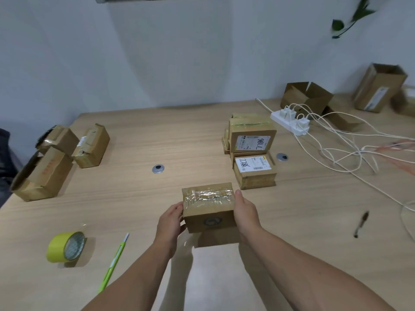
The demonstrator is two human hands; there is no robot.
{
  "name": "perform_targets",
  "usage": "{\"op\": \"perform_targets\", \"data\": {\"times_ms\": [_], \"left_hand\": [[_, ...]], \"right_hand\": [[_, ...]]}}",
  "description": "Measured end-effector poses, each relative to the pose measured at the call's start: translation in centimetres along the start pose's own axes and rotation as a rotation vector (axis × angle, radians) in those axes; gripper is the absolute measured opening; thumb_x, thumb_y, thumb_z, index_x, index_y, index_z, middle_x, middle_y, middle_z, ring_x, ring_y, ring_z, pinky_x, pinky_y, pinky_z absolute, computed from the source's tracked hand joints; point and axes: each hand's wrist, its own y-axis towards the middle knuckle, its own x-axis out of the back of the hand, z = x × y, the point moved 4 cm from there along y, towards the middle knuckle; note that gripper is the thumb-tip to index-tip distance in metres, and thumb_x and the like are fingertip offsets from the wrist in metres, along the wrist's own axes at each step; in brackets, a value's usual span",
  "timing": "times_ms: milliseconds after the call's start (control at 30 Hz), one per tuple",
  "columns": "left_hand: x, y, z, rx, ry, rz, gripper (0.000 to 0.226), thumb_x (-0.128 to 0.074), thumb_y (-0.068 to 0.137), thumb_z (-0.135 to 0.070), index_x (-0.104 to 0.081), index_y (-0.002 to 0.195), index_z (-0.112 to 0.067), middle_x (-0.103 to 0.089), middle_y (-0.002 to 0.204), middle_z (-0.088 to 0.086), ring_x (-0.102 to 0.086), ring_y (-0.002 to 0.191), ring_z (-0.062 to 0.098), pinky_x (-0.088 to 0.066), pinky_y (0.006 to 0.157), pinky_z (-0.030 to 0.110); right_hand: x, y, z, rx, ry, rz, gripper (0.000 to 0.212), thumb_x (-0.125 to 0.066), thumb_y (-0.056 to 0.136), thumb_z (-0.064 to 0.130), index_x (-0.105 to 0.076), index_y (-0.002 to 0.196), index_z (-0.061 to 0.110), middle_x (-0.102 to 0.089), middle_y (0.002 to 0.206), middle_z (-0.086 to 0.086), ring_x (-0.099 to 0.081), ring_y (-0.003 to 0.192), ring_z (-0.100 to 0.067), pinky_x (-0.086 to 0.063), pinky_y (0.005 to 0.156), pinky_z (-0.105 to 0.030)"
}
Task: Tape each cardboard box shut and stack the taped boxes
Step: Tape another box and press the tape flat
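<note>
At the far left edge of the table (139, 198), three worn boxes (42, 173) huddle together, at least one with its end flaps open. Nearer the person, a yellow tape roll (66, 246) stands on its edge, and just right of it lies a green pen (113, 263), pointing away. A round metal grommet (158, 169) is set into the tabletop further back.

At the centre, the box (208, 207) sits between both hands, lifted just off the table with its shadow beneath it. Crinkled clear tape runs across its top and a round mark shows on its near face. The left hand (170, 223) grips the left side, fingers curled round the edge. The right hand (246, 212) clasps the right side, thumb lying up along the top corner; its other fingers are hidden behind the box.

Behind and to the right stands a stack (251, 135) of taped boxes, the top one labelled. Just in front of it is a labelled box (254, 171). A second grommet (282, 157) lies beside these. Further right, a white power strip (289, 122) holds several plugs, its cables (336, 140) trailing over the table. A dark pen (361, 223) lies near the right edge. Open boxes (305, 95) stand at the far right against the wall, and a plant sprig (350, 19) hangs above them.
</note>
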Motion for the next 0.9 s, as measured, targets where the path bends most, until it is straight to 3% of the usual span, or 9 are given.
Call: {"op": "perform_targets", "data": {"times_ms": [100,233,367,533,633,800,900], "left_hand": [[-3.8,0.5,-0.7,-0.041,-0.001,0.001,0.027,-0.048,0.103,-0.015,-0.072,0.113,-0.018,-0.076,0.106,-0.001,-0.068,0.103,0.015,-0.054,0.077,0.030],[-8.8,1.6,-1.6,-0.100,0.018,0.003,0.030,-0.045,0.104,-0.016,-0.072,0.116,-0.022,-0.075,0.111,-0.001,-0.067,0.108,0.017,-0.052,0.074,0.027],[-13.2,2.9,-2.4,-0.137,0.041,0.007,0.031,-0.043,0.105,-0.018,-0.071,0.113,-0.029,-0.073,0.117,-0.002,-0.066,0.110,0.017,-0.052,0.077,0.028],[-17.3,4.9,-3.1,-0.145,0.063,0.003,0.034,-0.042,0.106,-0.020,-0.068,0.127,-0.023,-0.071,0.122,0.000,-0.065,0.113,0.019,-0.052,0.084,0.030],[-19.3,5.8,-3.6,-0.159,0.074,0.003,0.034,-0.041,0.105,-0.017,-0.070,0.120,-0.027,-0.072,0.119,0.000,-0.066,0.110,0.019,-0.055,0.088,0.034],[-21.3,7.4,-4.2,-0.141,0.057,-0.007,0.038,-0.040,0.105,-0.015,-0.072,0.101,-0.036,-0.074,0.110,-0.003,-0.066,0.106,0.019,-0.052,0.078,0.028],[-22.3,8.6,-4.3,-0.136,0.074,-0.019,0.042,-0.038,0.105,-0.017,-0.073,0.096,-0.037,-0.074,0.105,-0.005,-0.065,0.104,0.020,-0.052,0.078,0.028]], "right_hand": [[2.9,2.0,1.4,0.003,0.009,-0.022,0.047,-0.030,0.106,0.051,-0.064,0.113,0.019,-0.064,0.115,-0.003,-0.056,0.108,-0.024,-0.043,0.095,-0.036],[6.5,4.8,2.7,-0.004,0.028,-0.055,0.055,-0.030,0.104,0.053,-0.059,0.138,0.021,-0.061,0.135,-0.003,-0.054,0.124,-0.028,-0.042,0.110,-0.046],[9.6,7.2,4.1,-0.001,0.045,-0.083,0.056,-0.032,0.103,0.056,-0.058,0.140,0.023,-0.060,0.138,-0.004,-0.053,0.127,-0.029,-0.042,0.111,-0.047],[12.0,10.1,5.8,0.022,0.080,-0.094,0.053,-0.031,0.106,0.052,-0.053,0.145,0.023,-0.052,0.147,-0.005,-0.046,0.136,-0.029,-0.037,0.114,-0.044],[12.9,11.6,6.5,0.012,0.102,-0.095,0.052,-0.032,0.106,0.051,-0.050,0.147,0.025,-0.050,0.150,-0.003,-0.043,0.139,-0.028,-0.033,0.116,-0.045],[13.4,13.9,7.1,0.000,0.132,-0.082,0.050,-0.032,0.106,0.047,-0.049,0.148,0.025,-0.049,0.150,-0.001,-0.043,0.139,-0.027,-0.034,0.116,-0.044],[13.3,15.4,7.2,-0.018,0.131,-0.070,0.051,-0.030,0.105,0.051,-0.056,0.141,0.025,-0.059,0.139,-0.001,-0.051,0.130,-0.026,-0.039,0.113,-0.047]]}}
